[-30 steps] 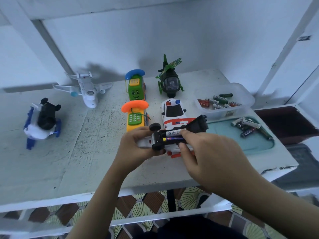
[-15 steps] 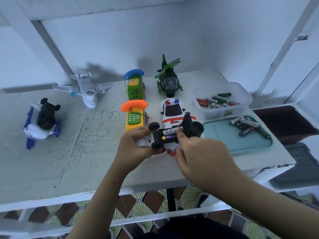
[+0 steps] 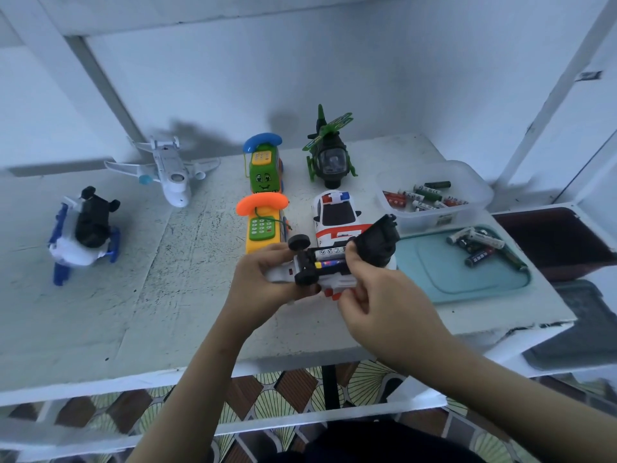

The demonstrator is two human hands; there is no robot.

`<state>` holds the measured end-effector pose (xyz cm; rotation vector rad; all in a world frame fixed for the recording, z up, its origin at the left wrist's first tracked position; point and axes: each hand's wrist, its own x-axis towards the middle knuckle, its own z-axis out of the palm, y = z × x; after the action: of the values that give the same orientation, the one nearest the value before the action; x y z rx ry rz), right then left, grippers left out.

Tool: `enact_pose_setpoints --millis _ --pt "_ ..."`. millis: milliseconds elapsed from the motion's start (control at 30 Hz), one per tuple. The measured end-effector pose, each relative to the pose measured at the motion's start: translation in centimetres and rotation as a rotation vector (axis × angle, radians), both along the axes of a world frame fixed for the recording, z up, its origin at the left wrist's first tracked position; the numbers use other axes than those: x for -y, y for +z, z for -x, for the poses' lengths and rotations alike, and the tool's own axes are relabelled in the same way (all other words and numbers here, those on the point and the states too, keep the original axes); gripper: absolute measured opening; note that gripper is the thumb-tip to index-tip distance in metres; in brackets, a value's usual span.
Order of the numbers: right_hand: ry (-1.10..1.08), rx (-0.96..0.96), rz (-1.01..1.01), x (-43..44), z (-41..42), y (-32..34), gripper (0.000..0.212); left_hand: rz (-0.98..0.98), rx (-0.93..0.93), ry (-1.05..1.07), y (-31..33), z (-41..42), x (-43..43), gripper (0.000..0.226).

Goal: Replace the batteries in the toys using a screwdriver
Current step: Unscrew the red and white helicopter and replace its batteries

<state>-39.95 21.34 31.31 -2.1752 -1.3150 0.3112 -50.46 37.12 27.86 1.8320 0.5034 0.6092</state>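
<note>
The fingers (image 3: 263, 259) of the left hand (image 3: 263, 282) are curled round one end of a white toy car (image 3: 282, 274). They are clamped on it and hold it belly-up just above the front part of the table (image 3: 133, 295). The fingers (image 3: 359, 267) of the right hand (image 3: 380, 295) are bunched at the car's other end. Thumb and forefinger pinch the lower edge of the black battery cover (image 3: 375, 243), which stands tilted up off the underside, and the other fingers curl in under the car's red-trimmed side. I cannot tell whether the cover is free of the car or joined to it there. Two batteries (image 3: 329, 259) lie side by side in the open compartment, between the black wheels.

The head view shows the rest of the table. A police car (image 3: 335, 213) sits just behind the hands, with an orange-handled toy phone (image 3: 262, 225) to its left. Behind those stand a green toy phone (image 3: 263, 168) and a green helicopter (image 3: 329, 155). A white plane (image 3: 170, 173) is further left, and a blue-and-white toy (image 3: 85, 232) with a black figure on it is well apart at the far left. On the right, a clear tub (image 3: 430, 222) holds batteries. In front of it, a teal tray (image 3: 434, 272) carries a few loose batteries (image 3: 477, 242) at its far corner.
</note>
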Motion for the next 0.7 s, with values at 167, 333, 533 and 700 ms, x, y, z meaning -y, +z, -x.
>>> enact_pose_setpoints --millis 167,333,533,700 --pt "-0.022 -0.164 -0.086 -0.5 -0.4 -0.8 0.063 0.022 0.004 -0.004 0.1 -0.1 0.1 0.046" --pt "0.010 -0.151 -0.144 -0.1 -0.7 -0.8 0.055 0.005 -0.012 0.005 0.0 0.2 -0.1 0.047" --pt "0.084 -0.113 -0.178 1.2 -0.1 -1.5 0.021 0.007 0.013 0.001 -0.1 0.2 0.1 0.045" --pt "-0.116 -0.068 -0.214 1.6 -2.0 -1.4 0.031 0.026 0.025 -0.001 0.1 0.3 0.2 0.042"
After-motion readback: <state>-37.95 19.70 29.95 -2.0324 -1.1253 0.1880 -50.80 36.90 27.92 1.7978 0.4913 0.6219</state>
